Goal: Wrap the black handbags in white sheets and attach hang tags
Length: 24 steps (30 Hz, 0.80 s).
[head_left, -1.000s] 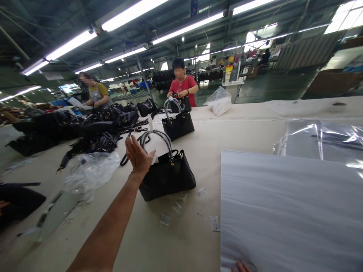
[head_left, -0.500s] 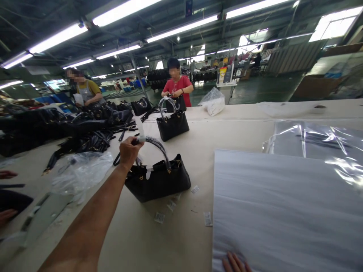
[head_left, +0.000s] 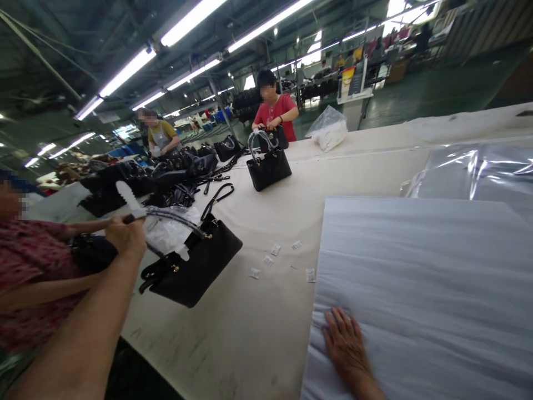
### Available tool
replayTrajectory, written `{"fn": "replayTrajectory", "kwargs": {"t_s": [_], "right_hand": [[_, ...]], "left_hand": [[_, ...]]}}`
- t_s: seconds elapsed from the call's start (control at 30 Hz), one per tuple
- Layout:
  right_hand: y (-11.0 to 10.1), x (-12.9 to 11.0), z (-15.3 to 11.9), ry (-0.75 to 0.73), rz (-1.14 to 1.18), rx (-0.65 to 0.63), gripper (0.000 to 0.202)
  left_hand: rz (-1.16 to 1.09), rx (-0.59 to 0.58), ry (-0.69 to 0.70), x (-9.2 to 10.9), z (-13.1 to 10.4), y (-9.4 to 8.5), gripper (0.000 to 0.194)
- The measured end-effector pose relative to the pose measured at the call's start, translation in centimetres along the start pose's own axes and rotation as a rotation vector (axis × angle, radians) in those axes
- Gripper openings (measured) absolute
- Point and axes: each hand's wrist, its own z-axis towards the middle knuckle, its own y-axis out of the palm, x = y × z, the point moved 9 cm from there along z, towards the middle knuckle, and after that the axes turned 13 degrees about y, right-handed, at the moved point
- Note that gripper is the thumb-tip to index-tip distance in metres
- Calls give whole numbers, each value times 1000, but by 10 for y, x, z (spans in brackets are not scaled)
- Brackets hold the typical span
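My left hand (head_left: 127, 236) is closed round the plastic-wrapped handles of a black handbag (head_left: 204, 264), at the left of the head view. The bag hangs tilted, its right end higher, with gold fittings and a loose strap showing; whether it touches the table I cannot tell. A white tag or strip (head_left: 129, 197) sticks up beside that hand. My right hand (head_left: 343, 336) lies flat, fingers stretched out, on a stack of pale grey-blue sheets (head_left: 416, 278). Several small white packets (head_left: 275, 249) lie on the table between the bag and the sheets.
Another black handbag (head_left: 270, 169) stands upright farther back, before a co-worker in red (head_left: 285, 111). A pile of black bags and straps (head_left: 166, 178) covers the far left. Close at left is a person in a patterned top (head_left: 37, 272). Clear plastic (head_left: 499, 166) lies behind the sheets.
My left hand has carried the handbag left and tilted it. The view has turned left, bringing the person at the left into sight. More of my right hand shows on the sheets.
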Motion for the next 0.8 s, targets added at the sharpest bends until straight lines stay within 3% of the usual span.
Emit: {"fn": "replayTrajectory", "kwargs": {"t_s": [0.17, 0.23, 0.3, 0.37, 0.43, 0.5, 0.57, 0.63, 0.7, 0.8], "right_hand": [[-1, -1, 3, 11, -5, -22, 29], [-1, -2, 3, 10, -17, -29, 28], [0, -2, 3, 5, -34, -43, 29], [0, -2, 2, 6, -50, -67, 30], [0, -2, 2, 22, -64, -96, 30], [1, -2, 6, 64, -93, -142, 28], [8, -7, 17, 111, -126, -211, 26], [21, -19, 33, 119, -120, -270, 28], [40, -35, 54, 104, -115, -285, 34], [75, -46, 83, 159, -286, -272, 42]], "left_hand": [[111, -217, -188, -47, -51, -18, 22], [127, -240, -192, -54, -61, -26, 39], [130, -234, -90, -47, -70, -33, 65], [87, -261, 217, -19, -90, -26, 73], [-30, -357, 655, 24, -146, -2, 66], [-212, -517, 919, 50, -228, 36, 62], [-337, -634, 915, 56, -304, 81, 66], [-379, -702, 792, 57, -363, 127, 77], [-395, -753, 711, 66, -403, 166, 90], [-412, -828, 696, 93, -423, 205, 96]]}}
